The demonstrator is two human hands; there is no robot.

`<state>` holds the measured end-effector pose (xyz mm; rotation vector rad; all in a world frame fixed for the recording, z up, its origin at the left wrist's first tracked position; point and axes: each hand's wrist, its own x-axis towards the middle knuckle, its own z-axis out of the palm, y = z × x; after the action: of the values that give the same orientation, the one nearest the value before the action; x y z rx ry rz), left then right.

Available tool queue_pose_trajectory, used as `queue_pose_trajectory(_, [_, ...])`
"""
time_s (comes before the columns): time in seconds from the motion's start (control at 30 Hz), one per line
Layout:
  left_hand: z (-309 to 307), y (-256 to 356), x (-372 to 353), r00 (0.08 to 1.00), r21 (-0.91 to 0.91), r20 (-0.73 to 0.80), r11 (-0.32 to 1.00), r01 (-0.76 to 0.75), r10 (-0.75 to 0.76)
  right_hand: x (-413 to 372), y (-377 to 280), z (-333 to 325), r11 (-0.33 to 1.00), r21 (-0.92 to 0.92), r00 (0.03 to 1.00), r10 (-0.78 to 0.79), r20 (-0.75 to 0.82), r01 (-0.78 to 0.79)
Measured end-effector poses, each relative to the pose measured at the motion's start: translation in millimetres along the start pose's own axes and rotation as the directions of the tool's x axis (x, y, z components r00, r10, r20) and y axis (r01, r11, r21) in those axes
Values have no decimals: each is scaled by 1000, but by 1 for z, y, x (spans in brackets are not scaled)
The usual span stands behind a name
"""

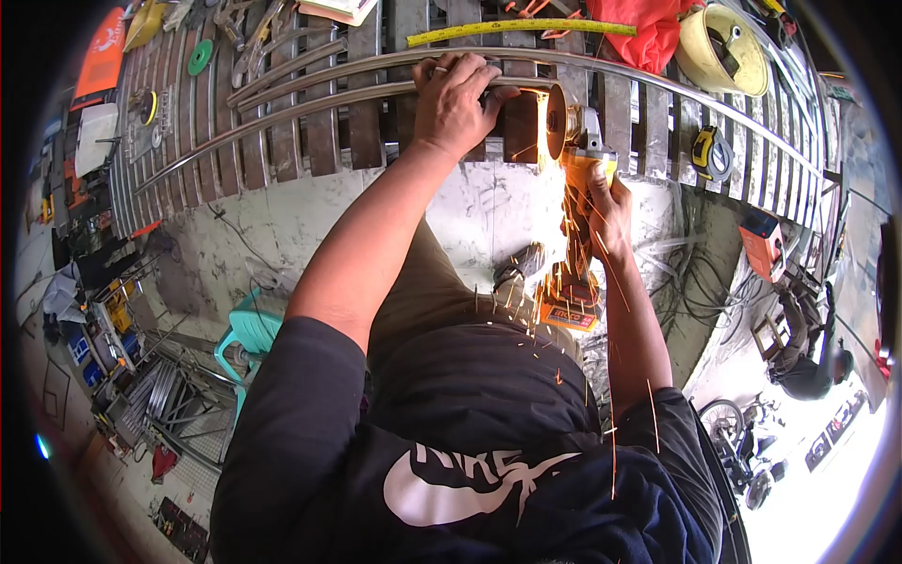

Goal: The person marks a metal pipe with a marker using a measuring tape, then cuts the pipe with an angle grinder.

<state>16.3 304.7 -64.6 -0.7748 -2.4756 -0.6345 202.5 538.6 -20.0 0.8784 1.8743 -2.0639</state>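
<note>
My left hand (pixel 458 105) is closed over a thin metal tube (pixel 352 92) lying across the slatted metal bench (pixel 334 141). A second long tube (pixel 658 77) runs just beyond it. My right hand (pixel 609 211) is wrapped round a yellow angle grinder (pixel 590 160) at the bench's front edge. The grinder's disc (pixel 556 122) stands upright against the tube, right of my left fingers. Bright sparks (pixel 550 216) pour down from the contact towards my legs. Glare hides the exact cutting point. An orange battery pack (pixel 568 315) shows below the grinder, partly behind sparks.
A yellow ruler (pixel 521 28), red cloth (pixel 644 33) and cream bucket (pixel 719 61) lie at the bench's far side. A tape measure (pixel 711 153) rests at right. Cables (pixel 700 282) trail on the floor. A teal chair (pixel 249 329) stands left; another person (pixel 810 362) crouches right.
</note>
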Motion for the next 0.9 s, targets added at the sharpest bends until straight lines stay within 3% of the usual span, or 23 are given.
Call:
queue_pose_trajectory(0.23, [1, -1, -1, 1000, -8, -7, 1000, -2, 2, -2, -8, 8, 998, 1, 997, -68, -35, 68])
queue_pose_trajectory(0.43, [2, -2, -2, 1000, -19, -10, 1000, 0, 0, 4, 5, -2, 999, 39, 1000, 4, 17, -5])
queue_pose_trajectory(0.53, [2, -2, -3, 1000, -37, -11, 999, 0, -1, 14, 20, -2, 989, -32, 989, -144, -23, 143])
queue_pose_trajectory(0.63, [1, -2, -2, 1000, -50, -12, 999, -1, 1, 7, 10, -3, 1000, -12, 1000, -14, 17, 14])
queue_pose_trajectory(0.8, [-2, -2, -2, 1000, -54, -10, 999, -8, 8, 10, 12, 0, 994, -62, 995, -92, -26, 91])
queue_pose_trajectory(0.9, [-2, -1, -1, 1000, -75, -6, 997, 10, -10, 11, 15, -6, 999, -34, 999, -37, -5, 37])
